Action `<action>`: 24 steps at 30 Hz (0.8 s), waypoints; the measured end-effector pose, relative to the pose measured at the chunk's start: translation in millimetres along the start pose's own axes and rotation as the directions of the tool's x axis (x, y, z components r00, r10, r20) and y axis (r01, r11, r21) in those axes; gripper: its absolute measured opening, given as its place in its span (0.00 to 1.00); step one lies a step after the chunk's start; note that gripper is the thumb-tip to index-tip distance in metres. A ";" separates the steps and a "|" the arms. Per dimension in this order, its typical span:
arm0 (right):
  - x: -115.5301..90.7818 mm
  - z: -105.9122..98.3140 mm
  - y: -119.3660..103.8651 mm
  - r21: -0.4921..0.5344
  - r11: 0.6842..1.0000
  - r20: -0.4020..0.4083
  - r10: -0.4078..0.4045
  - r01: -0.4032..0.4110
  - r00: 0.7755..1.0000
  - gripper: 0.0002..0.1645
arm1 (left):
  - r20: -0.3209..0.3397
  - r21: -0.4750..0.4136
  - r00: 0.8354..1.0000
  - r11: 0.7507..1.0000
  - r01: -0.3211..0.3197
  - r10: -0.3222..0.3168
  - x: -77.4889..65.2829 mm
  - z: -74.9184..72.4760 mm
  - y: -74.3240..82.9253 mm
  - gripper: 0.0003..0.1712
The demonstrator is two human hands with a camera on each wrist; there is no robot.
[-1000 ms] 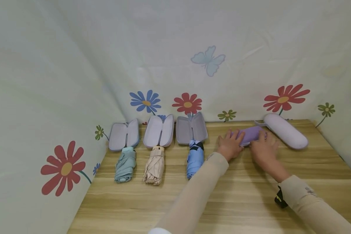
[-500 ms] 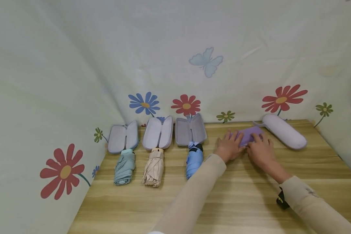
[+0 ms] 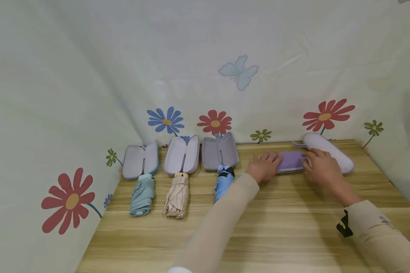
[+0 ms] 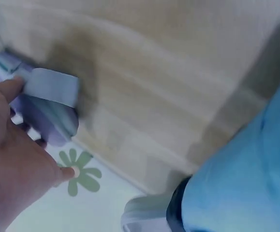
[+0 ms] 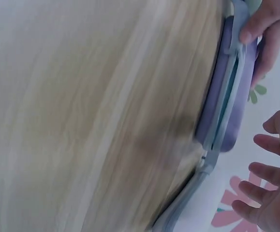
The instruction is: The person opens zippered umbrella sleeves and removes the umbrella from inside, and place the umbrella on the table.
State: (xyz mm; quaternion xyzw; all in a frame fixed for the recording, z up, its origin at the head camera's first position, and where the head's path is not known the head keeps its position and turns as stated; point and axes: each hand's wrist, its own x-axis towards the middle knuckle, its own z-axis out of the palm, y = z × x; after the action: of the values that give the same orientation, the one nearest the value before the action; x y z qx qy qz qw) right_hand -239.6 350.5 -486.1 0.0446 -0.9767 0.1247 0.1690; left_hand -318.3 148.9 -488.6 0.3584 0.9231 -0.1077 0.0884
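Note:
A purple zip case [image 3: 291, 161] lies lengthwise near the back of the wooden table. My left hand [image 3: 264, 167] grips its left end; in the left wrist view the thumb is at a pale strap [image 4: 52, 87] on the case and the other fingers go behind it. Along the case's side, the right wrist view shows a pale zip edge with a narrow teal gap [image 5: 227, 101]. At the right end is my right hand [image 3: 324, 170]. In the right wrist view its fingers [image 5: 260, 193] are spread, apart from the case, holding nothing.
A closed pale lilac case [image 3: 339, 153] lies behind my right hand. To the left stand three open cases, each with a folded umbrella before it: teal [image 3: 142, 197], beige [image 3: 177, 199] and blue [image 3: 222, 187]. A flowered sheet [image 3: 276, 87] borders the table's back and sides.
The purple case has turned from slanted to nearly level with the table's back edge. My right hand has moved right and come off the case. My left hand stays at the left end.

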 end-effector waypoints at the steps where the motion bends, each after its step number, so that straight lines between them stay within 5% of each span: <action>1: 0.5 -1.4 1.1 -0.001 1.000 0.023 0.011 -0.011 1.000 0.23 | 0.003 0.015 1.000 1.000 -0.020 0.020 0.6 -1.5 -1.7 0.35; 6: 1.3 -4.1 6.9 -0.017 0.998 0.100 0.055 -0.054 0.993 0.26 | -0.102 0.108 0.981 0.982 -0.152 0.163 -4.9 -8.5 -6.7 0.29; 10: 0.3 -3.8 10.6 -0.033 0.997 0.144 0.079 -0.074 0.986 0.28 | -0.213 0.186 0.961 0.973 -0.137 0.176 -4.1 -6.8 -0.1 0.27; 14: -0.7 -3.7 14.5 -0.047 0.995 0.159 0.093 -0.086 0.983 0.30 | -0.224 0.131 0.973 0.991 -0.019 0.048 -0.4 -8.7 22.1 0.26; 19: -1.1 -2.5 17.6 -0.052 0.995 0.172 0.094 -0.086 0.981 0.32 | -0.128 -0.064 0.981 0.988 0.139 -0.146 -3.4 -17.2 61.4 0.33; 24: -1.6 2.3 23.8 -0.058 0.992 0.227 0.120 -0.110 0.966 0.36 | -0.058 -0.048 0.976 0.977 0.206 -0.208 -6.3 -13.0 89.0 0.45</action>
State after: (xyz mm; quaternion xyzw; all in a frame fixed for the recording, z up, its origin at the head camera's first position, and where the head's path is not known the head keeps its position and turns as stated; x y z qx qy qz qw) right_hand -241.8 372.9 -494.1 -0.0016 -0.9932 0.1064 0.0481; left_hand -254.3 212.3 -486.6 0.2615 0.9598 -0.0856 0.0551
